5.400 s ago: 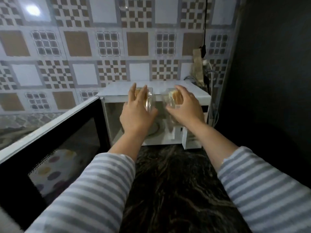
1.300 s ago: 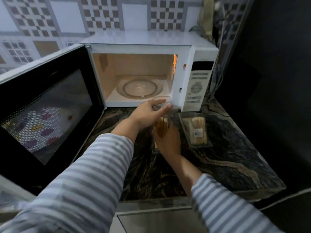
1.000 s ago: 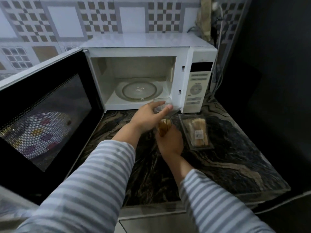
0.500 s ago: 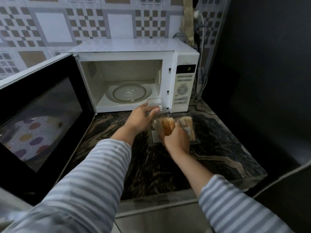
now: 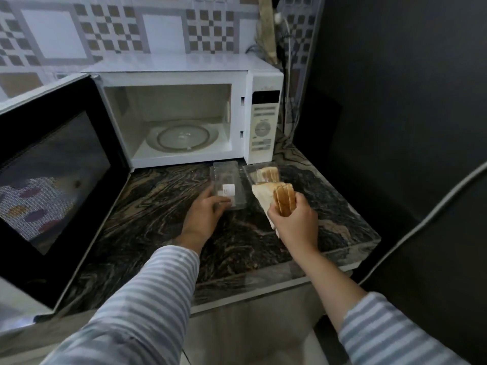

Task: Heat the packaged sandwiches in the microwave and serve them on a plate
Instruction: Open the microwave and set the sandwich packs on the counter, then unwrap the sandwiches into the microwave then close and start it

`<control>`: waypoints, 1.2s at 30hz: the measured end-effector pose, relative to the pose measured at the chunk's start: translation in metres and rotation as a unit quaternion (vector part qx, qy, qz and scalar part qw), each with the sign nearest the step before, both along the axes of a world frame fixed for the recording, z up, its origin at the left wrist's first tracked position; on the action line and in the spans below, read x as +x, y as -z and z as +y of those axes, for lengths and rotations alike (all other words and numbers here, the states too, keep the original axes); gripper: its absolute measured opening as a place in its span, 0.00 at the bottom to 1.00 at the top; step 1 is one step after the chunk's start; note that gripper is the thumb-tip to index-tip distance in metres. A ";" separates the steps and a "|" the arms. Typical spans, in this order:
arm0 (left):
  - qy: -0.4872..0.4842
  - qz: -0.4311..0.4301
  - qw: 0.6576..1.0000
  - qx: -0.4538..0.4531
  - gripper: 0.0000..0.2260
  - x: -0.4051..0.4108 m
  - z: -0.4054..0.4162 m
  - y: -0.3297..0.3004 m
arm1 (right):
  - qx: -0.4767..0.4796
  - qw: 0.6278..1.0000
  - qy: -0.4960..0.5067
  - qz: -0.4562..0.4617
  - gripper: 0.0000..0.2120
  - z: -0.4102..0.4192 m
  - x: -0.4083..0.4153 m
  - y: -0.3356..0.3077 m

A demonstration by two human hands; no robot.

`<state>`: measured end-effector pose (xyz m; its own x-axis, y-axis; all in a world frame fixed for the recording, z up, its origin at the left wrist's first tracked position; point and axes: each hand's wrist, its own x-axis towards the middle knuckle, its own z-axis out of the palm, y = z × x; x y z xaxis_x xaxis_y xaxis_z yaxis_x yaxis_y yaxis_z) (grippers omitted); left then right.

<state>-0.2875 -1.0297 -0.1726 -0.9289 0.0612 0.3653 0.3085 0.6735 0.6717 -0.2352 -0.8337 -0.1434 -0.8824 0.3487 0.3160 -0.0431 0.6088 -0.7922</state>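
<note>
Compared with half a second earlier, the sandwich (image 5: 279, 200) is now lifted clear of its clear package (image 5: 228, 188), which lies empty on the dark marbled counter (image 5: 158, 206). Left to right: the open microwave door (image 5: 52, 167); the white microwave (image 5: 181, 111), its glass turntable (image 5: 182, 137) bare; the left hand (image 5: 204, 216), fingers curled on the empty package's near edge; the right hand (image 5: 296, 219), clenched around toasted, triangular bread slices held above the counter. Behind it, a second packaged sandwich (image 5: 264, 175) rests beside the microwave's control panel (image 5: 263, 125).
</note>
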 end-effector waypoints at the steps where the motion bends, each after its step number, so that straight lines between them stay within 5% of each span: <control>1: 0.003 -0.013 1.000 -0.014 0.07 0.001 0.000 0.005 | -0.003 1.000 -0.002 0.004 0.10 0.000 -0.001 -0.004; 9: -0.013 -0.055 0.997 -0.053 0.12 0.004 0.002 0.009 | 0.000 1.000 -0.029 0.008 0.14 -0.031 -0.034 -0.048; 18: -0.039 -0.003 0.991 0.126 0.13 -0.013 -0.019 -0.020 | 0.019 0.997 -0.072 -0.034 0.22 -0.082 -0.111 -0.100; 22: -0.108 -0.023 0.994 0.000 0.14 -0.046 -0.051 -0.011 | 0.014 0.991 -0.115 -0.065 0.21 -0.103 -0.160 -0.113; 26: -0.187 -0.143 0.952 -0.198 0.23 -0.085 -0.079 0.006 | -0.025 0.985 -0.134 -0.108 0.18 -0.131 -0.223 -0.106; 36: -0.209 -0.114 0.940 -0.243 0.34 -0.108 -0.089 0.029 | 0.000 0.975 -0.180 -0.131 0.17 -0.191 -0.345 -0.070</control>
<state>-0.3954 -1.1185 -0.2017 -0.9596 -0.2187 0.1772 -0.1664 0.9484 0.2698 -0.5805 -1.0251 -0.0732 -0.9980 0.0025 0.0631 -0.0494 0.5917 -0.8047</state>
